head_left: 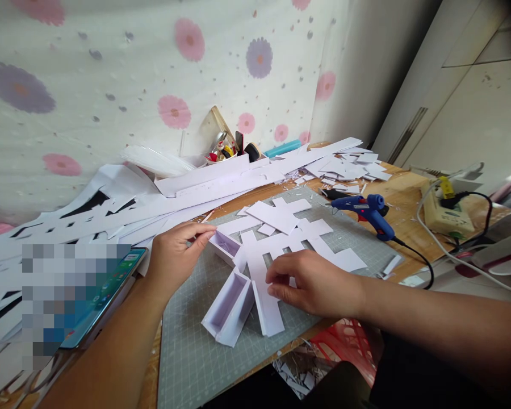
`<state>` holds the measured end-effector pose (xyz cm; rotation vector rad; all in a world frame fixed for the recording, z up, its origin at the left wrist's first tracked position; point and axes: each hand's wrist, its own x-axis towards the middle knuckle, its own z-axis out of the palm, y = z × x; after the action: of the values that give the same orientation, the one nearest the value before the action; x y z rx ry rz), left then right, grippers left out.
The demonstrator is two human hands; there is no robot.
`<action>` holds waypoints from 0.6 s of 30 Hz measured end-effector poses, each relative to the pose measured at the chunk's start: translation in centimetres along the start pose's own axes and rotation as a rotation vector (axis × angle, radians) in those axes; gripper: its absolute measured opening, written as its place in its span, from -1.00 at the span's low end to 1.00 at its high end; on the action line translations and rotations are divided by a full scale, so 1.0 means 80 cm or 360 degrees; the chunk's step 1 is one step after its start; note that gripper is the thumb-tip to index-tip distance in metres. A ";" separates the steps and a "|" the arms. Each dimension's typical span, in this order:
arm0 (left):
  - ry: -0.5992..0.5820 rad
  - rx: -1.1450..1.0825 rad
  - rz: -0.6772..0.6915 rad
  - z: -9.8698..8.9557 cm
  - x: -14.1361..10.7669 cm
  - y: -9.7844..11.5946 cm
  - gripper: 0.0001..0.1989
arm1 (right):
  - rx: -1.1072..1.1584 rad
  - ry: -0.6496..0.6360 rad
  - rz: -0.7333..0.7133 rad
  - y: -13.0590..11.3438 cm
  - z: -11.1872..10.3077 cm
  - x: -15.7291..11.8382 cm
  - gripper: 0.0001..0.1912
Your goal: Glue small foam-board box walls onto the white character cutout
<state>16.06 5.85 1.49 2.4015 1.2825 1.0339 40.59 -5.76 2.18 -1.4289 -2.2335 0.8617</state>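
My left hand is closed in a pinch, thumb and forefinger on the far left corner of a small white open-topped cardboard box. Nearer to me, a second white box, long and open on top, sits at an angle on the grey cutting mat. Just over the flat white cardboard cutout, which has slots and tabs, my right hand hovers with fingers loosely curled. Its thumb and fingertips look slightly apart, and I see nothing between them. Loose white pieces lie on the cutout's far part.
A blue glue gun rests at the mat's right, its cord running toward a power strip. At left lies a phone, partly blurred. White cardboard scraps and long strips cover the back, near a tool holder.
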 end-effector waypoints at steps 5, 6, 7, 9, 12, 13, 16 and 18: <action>0.0070 -0.0123 0.0043 0.003 0.001 -0.004 -0.82 | -0.0024 -0.0014 -0.0007 0.001 0.000 0.000 -0.80; 0.0067 -0.0139 0.0033 0.003 0.001 -0.005 -0.83 | -0.0028 -0.0017 -0.0008 0.001 0.000 0.000 -0.80; 0.0060 -0.0153 0.0019 0.003 0.001 -0.006 -0.83 | -0.0031 -0.0019 -0.0009 0.001 0.000 0.000 -0.80; 0.0056 -0.0176 0.0008 0.003 0.001 -0.008 -0.84 | -0.0034 -0.0026 -0.0011 0.001 0.000 -0.001 -0.80; 0.0053 -0.0143 0.0071 0.003 0.001 -0.013 -0.83 | -0.0036 -0.0033 -0.0011 0.002 0.001 -0.002 -0.81; 0.0050 -0.0111 0.0122 0.003 0.001 -0.014 -0.82 | -0.0036 -0.0033 -0.0008 0.002 0.001 -0.002 -0.81; 0.0018 0.0014 0.0340 0.004 0.004 -0.020 -0.80 | -0.0034 -0.0033 -0.0003 0.002 0.000 -0.003 -0.82; -0.0020 0.0112 0.0471 0.004 0.006 -0.024 -0.77 | -0.0040 -0.0034 -0.0003 0.002 0.000 -0.003 -0.82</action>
<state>15.24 7.42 0.56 2.7054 0.9937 1.0603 40.80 -5.97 2.09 -1.4353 -2.2689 0.8549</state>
